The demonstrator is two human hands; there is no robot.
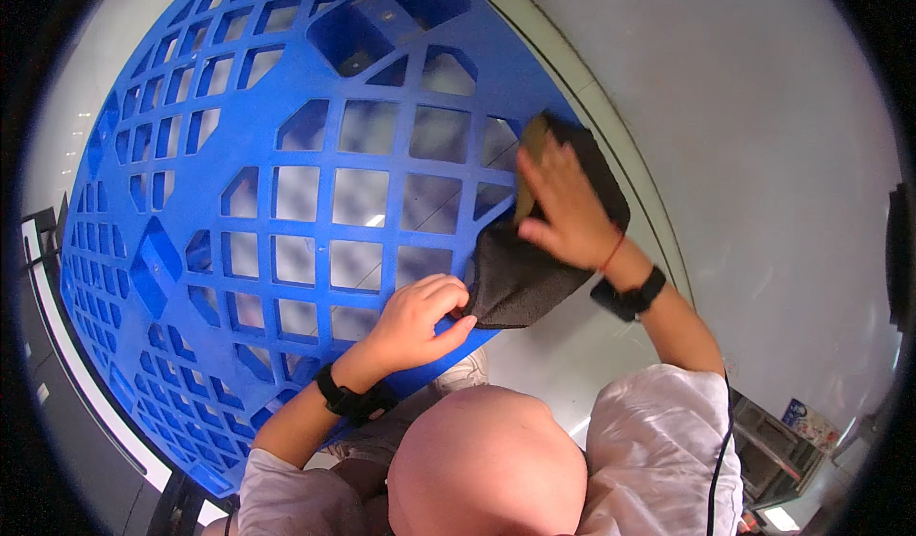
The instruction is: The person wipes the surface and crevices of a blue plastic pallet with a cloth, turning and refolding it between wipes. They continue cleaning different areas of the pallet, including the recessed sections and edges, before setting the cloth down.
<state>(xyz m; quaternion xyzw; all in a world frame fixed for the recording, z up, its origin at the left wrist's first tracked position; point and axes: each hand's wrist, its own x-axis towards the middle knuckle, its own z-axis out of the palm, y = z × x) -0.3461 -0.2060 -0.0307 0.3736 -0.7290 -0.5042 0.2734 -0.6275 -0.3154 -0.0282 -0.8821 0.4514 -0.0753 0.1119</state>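
Observation:
A dark brown cloth [522,286] with an olive-tan strip lies draped over the right-hand edge of a blue plastic pallet [436,243]. My right hand [565,200] rests flat on the cloth's upper part, slightly blurred, its thumb spread from the fingers. At the cloth's lower left corner, my left hand [422,318] has its fingers curled in and holds the edge. The pallet's top is a lattice of square openings with some deeper recesses. Pale floor shows through those openings. What the cloth covers is hidden.
A smooth pale wall [758,150] rises at the right, with a cream strip [615,114] along its foot beside the pallet. Grey metal shelving [773,457] stands at the lower right. A black cable [718,464] hangs by my right sleeve. Dark equipment with a white edge [86,386] borders the left.

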